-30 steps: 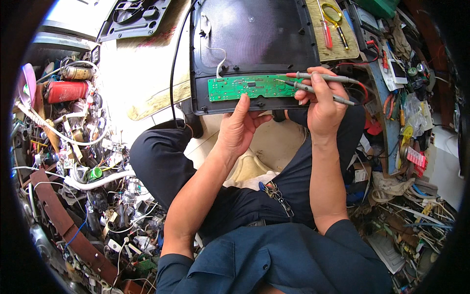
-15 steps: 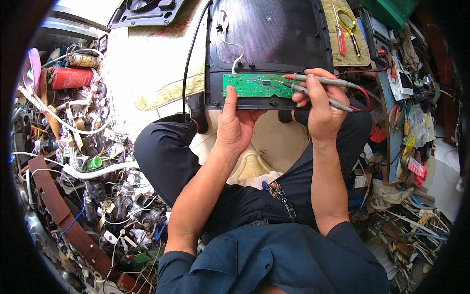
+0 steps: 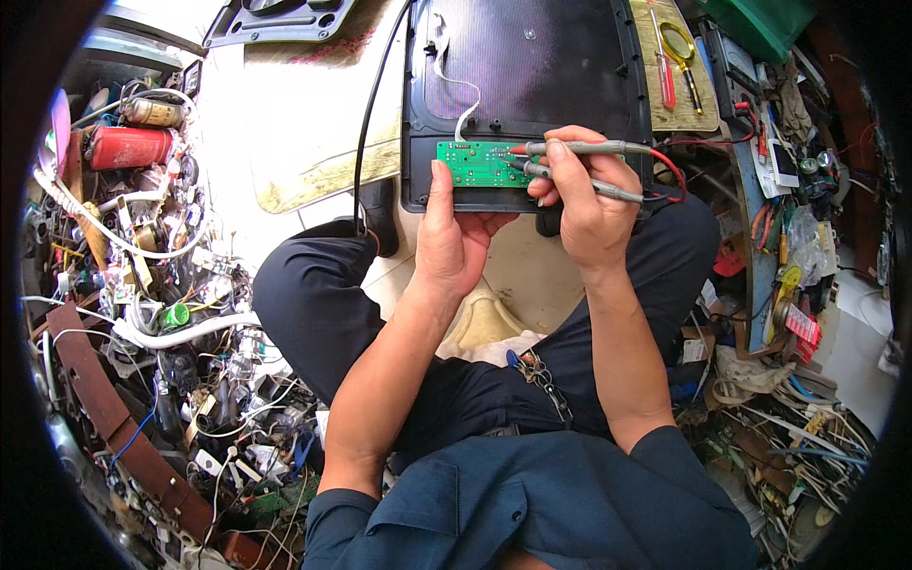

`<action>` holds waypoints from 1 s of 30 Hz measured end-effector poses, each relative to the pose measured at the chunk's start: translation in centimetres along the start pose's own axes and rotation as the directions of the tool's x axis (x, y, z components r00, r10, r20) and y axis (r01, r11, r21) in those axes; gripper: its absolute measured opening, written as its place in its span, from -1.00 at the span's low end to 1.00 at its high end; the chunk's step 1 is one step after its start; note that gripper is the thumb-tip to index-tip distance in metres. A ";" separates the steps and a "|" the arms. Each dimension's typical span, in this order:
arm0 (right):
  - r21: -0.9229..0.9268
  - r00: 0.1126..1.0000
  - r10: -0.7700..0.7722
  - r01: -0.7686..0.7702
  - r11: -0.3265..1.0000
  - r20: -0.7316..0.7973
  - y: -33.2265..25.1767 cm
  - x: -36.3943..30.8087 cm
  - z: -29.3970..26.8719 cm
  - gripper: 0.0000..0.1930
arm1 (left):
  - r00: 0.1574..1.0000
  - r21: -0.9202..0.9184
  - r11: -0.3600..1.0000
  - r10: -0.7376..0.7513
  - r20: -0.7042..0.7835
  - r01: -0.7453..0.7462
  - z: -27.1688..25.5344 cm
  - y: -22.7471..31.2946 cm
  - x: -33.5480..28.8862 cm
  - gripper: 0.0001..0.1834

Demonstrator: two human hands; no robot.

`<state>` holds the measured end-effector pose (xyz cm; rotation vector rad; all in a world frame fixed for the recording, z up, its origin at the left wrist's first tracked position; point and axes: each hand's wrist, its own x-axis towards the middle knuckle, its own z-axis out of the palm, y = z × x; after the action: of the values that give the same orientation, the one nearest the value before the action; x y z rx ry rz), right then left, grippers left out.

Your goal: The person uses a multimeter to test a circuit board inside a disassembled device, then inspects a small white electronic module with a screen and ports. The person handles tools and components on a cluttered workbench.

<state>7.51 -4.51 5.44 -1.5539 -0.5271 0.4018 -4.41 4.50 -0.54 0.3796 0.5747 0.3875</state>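
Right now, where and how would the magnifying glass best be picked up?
Probably by its black handle, coming from the person's side: the magnifying glass lies with that slim handle pointing toward the person, its yellow ring farther away.

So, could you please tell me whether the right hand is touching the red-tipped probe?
Touching: the head view shows the right hand gripping the red-tipped probe by its grey handle.

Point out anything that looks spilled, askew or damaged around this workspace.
The heap of parts on the left looks disorderly: a red canister lies on its side among jumbled pieces. Loose cables tangle at lower right too. The green circuit board shows no clear damage at this size.
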 end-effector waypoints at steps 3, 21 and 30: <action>0.022 1.000 -0.002 0.002 1.000 -0.008 0.1 0.1 0.2 -0.85 | 1.000 -0.004 1.000 0.010 -0.009 -0.010 0.1 -0.1 0.0 -0.36; 0.040 0.999 0.005 -0.004 0.999 -0.045 0.4 0.3 0.2 -0.84 | 1.000 -0.009 1.000 0.025 0.003 -0.025 0.3 -0.3 0.0 -0.39; 0.044 0.999 0.013 -0.011 0.999 -0.043 0.1 0.3 0.3 -0.83 | 1.000 0.024 1.000 0.017 -0.005 -0.017 0.0 -0.4 0.0 -0.33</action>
<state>7.56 -4.09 5.29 -1.5212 -0.4733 0.3854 -4.33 4.21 -0.72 0.4073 0.5816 0.3983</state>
